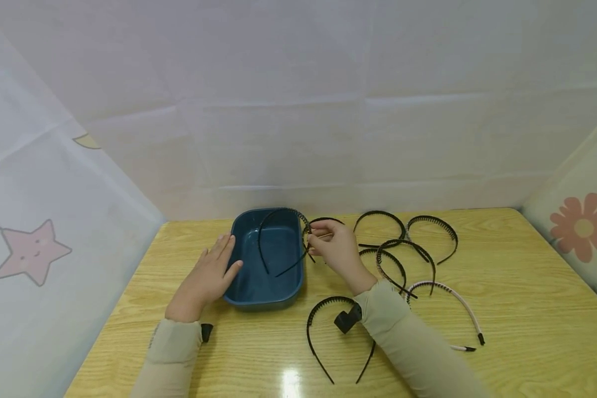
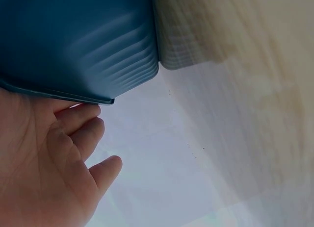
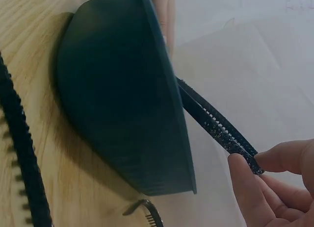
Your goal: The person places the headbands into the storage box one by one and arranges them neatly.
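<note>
A dark blue plastic basin stands on the table. My left hand rests on its left rim, with the fingers fairly straight and the thumb apart. Between thumb and fingertips, my right hand pinches a black headband with a speckled, glittery band and small teeth. This headband is tilted above the basin, its two ends pointing down toward the inside. In the right wrist view, the basin's wall hides the lower part of it. Behind the right hand, another black headband lies partly covered.
Several black headbands lie to the right on the wooden table, some overlapping. Among them is a pale pink headband with black tips, partly under the right sleeve. A toothed black headband lies in front. A pale sheet hangs behind.
</note>
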